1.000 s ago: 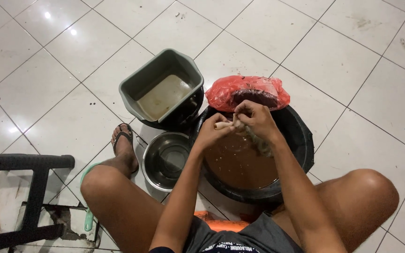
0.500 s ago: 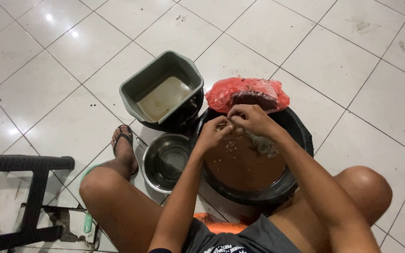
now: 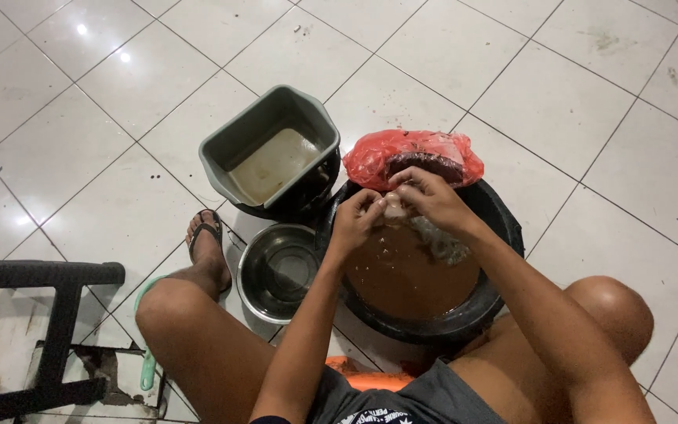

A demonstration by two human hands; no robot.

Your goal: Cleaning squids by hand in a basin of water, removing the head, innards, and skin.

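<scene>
Seated low over a white tiled floor [image 3: 512, 71], knees spread. Directly under both hands, a wide black basin [image 3: 504, 228] filled with murky brown water [image 3: 410, 275]. Beyond the left hand, a grey square tub [image 3: 233, 145] with a little cloudy liquid, tilted against a dark pot. Just below and outside the left hand, a round steel bowl [image 3: 276, 271]. Just past the right hand's knuckles, a red plastic bag [image 3: 370, 157] with something dark inside, resting on the basin's far rim.

Left hand [image 3: 355, 220] pinched narrow, fingertips closed on a small pale piece [image 3: 394, 206]. Right hand [image 3: 429, 196] curled over the same piece, gripping from above. Held between the two hands, just above the brown water. Beneath the right wrist, a whitish stringy mass [image 3: 441, 243] trailing into the water.

Probably soft, wet and slippery, light, easily torn; best pinched firmly near its thicker end. Pale, off-white, glistening; exact shape hidden by the fingers.
</scene>
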